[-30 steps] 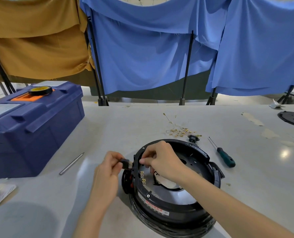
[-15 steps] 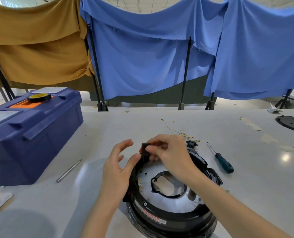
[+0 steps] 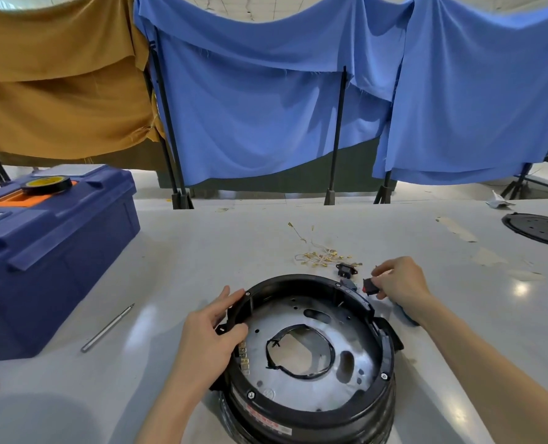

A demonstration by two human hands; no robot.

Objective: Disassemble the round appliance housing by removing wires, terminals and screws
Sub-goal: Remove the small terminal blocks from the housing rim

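Note:
The round black appliance housing (image 3: pixel 311 408) lies on the grey table in front of me, its silver metal base plate with a central hole facing up. My left hand (image 3: pixel 210 331) grips the housing's left rim, thumb inside. My right hand (image 3: pixel 400 282) pinches a small black switch with a red face (image 3: pixel 368 286) just beyond the housing's far right rim. A loose black socket part (image 3: pixel 346 270) lies on the table beside it. A heap of removed wires with brass terminals (image 3: pixel 322 257) sits behind the housing.
A blue toolbox (image 3: pixel 51 251) with a tape roll (image 3: pixel 46 184) on top stands at the left. A thin metal rod (image 3: pixel 107 328) lies near it. A black perforated disc (image 3: pixel 538 227) is at the far right. A teal screwdriver handle (image 3: pixel 405 315) peeks out under my right wrist.
My right hand has carried the small switch away from the housing's left rim to the table on the far right. My left hand has closed on the left rim.

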